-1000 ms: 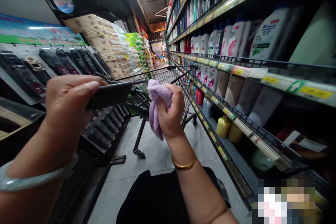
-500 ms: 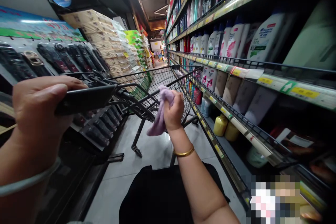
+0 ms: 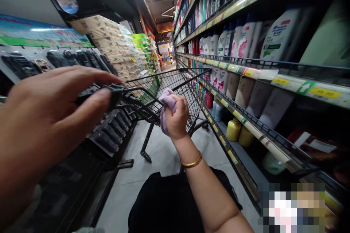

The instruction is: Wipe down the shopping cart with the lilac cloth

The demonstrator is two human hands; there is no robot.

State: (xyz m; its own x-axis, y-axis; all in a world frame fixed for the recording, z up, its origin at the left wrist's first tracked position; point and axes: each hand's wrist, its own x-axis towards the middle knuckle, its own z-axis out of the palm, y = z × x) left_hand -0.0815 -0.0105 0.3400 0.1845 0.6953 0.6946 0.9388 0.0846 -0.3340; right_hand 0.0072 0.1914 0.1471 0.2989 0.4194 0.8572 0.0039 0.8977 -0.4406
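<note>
Lilac cloth [image 3: 167,101] | right hand [image 3: 177,118]: curled round it | left hand [image 3: 58,103]: outstretched

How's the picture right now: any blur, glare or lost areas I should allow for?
Head view: the bare left hand is blurred, the right hand with its fuzzy light-purple cloth sharper; head view: white glare streaks the blue-and-green printed banner; head view: pixelation hides a patch at lower right.

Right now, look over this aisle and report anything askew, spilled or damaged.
The shopping cart looks askew: it stands slantwise rather than in line with the shelves, handle end toward the display at left. The visible floor shows no spill, and nothing looks plainly damaged.
</note>
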